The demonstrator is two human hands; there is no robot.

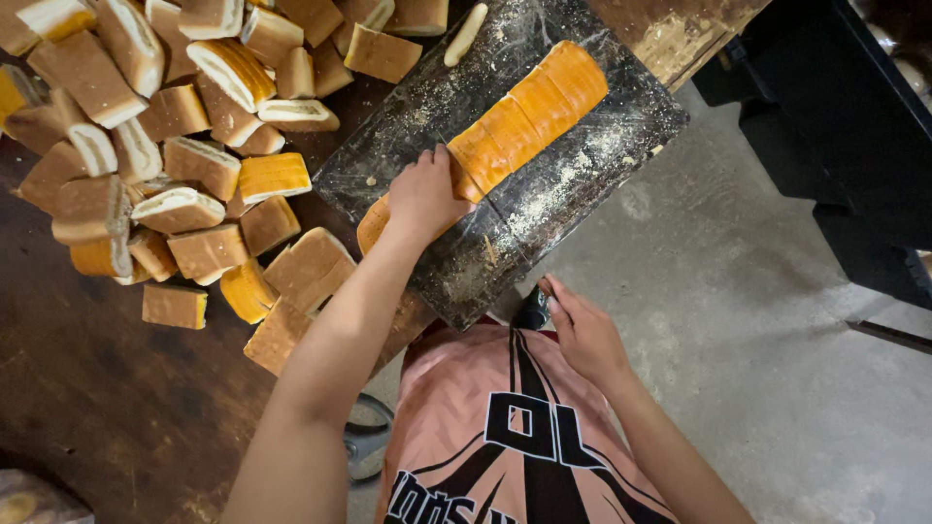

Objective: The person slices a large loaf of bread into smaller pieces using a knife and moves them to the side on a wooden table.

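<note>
- Head view: we look down on a dark board point(544, 184) dusted with crumbs, lying slantwise on a brown table point(97, 388).
- A long orange loaf point(529, 107) lies along the board, already scored into slices across its upper part.
- Our left hand point(422, 194) presses down on the loaf's lower part; the fingers point(442, 165) curl over its top and side, gripping it, so the loaf runs out from under the fingertips up and to the right, with a short end point(372, 223) showing below the hand.
- Our right hand point(582, 330) sits at the board's near edge, well apart from the loaf. Its fingers are bent around a dark object point(532, 311); we cannot tell what it is, nor how firmly it is held.
- A heap of cut pieces point(165, 146) covers the table left of the board, some showing white filling.
- A thin pale strip point(464, 34) lies at the board's far end.
- Grey floor point(777, 340) shows to the right.
</note>
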